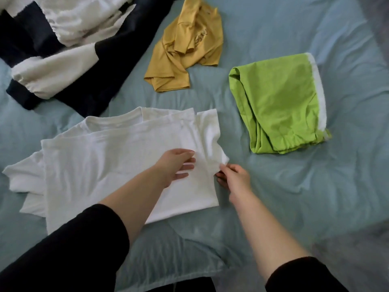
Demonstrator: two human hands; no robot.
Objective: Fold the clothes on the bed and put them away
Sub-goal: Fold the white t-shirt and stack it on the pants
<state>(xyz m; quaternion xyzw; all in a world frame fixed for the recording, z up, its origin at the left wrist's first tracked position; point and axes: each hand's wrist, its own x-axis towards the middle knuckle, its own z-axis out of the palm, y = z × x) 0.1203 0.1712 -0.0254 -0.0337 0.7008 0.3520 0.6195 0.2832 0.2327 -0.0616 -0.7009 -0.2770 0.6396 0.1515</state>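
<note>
A white T-shirt [109, 165] lies partly folded on the bed [294, 197], toward its near edge and left of the middle, collar pointing to the far side. The left hand [174, 165] rests flat on the shirt's right half. Its fingers [187, 167] are straight and slightly spread, pressing the cloth down and holding nothing. Just beside it, at the shirt's right edge, the right hand [233, 178] has its fingers [221, 175] curled, thumb and fingertips pinching the lower corner of the short sleeve [212, 133]. That sleeve stands out from the body of the shirt toward the far side. Both forearms are bare below pushed-up black sleeves [84, 249].

A lime-green garment with a white band [280, 110] lies loosely folded toward the right edge, well apart from the hands. A mustard-yellow T-shirt [187, 47] sits crumpled near the far edge. A navy-and-white garment [63, 49] sprawls across the far left corner.
</note>
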